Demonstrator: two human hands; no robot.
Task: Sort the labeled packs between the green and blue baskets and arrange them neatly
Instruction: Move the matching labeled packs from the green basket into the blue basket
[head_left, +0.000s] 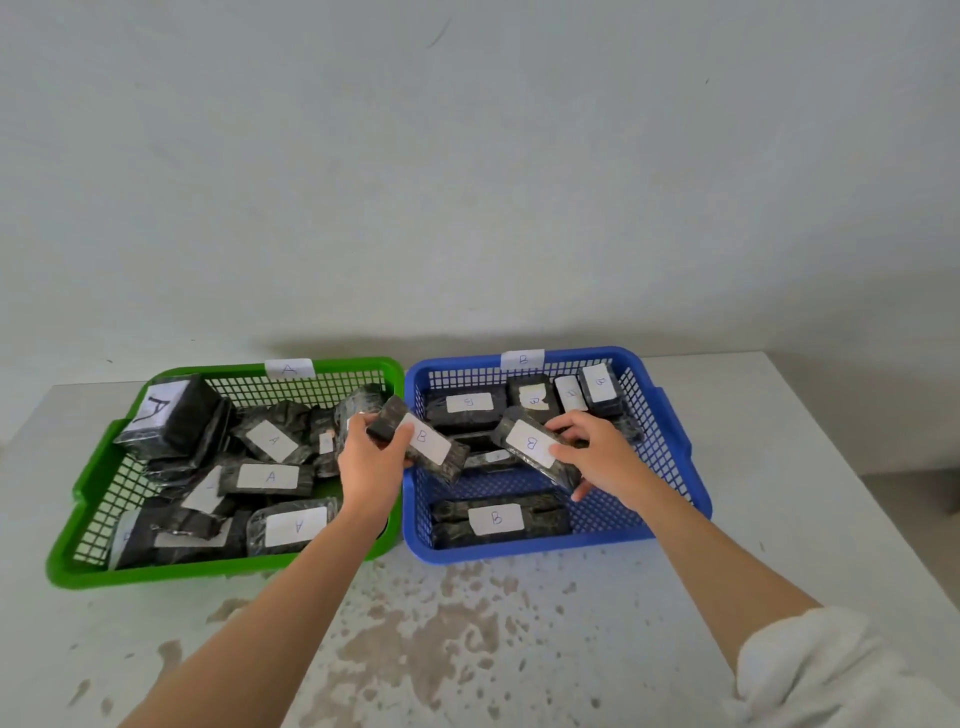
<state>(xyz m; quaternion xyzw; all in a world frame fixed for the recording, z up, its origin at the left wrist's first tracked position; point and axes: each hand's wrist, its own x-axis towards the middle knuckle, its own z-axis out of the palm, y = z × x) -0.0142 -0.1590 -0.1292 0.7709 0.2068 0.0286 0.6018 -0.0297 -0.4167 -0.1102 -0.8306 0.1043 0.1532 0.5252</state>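
Observation:
A green basket (93, 478) tagged A stands on the left and holds several dark packs with white A labels. Beside it a blue basket (675, 431) tagged B holds several packs marked B. My left hand (371, 454) grips a dark B pack (434, 447) above the gap between the two baskets. My right hand (597, 454) is closed around a second B pack (530, 444), held tilted over the middle of the blue basket. Another B pack (498, 519) lies flat at that basket's front.
Both baskets sit side by side on a white table (467, 649) with brown stains near me. A pale wall rises right behind them. A white rolled-up sleeve (831, 670) covers my right upper arm.

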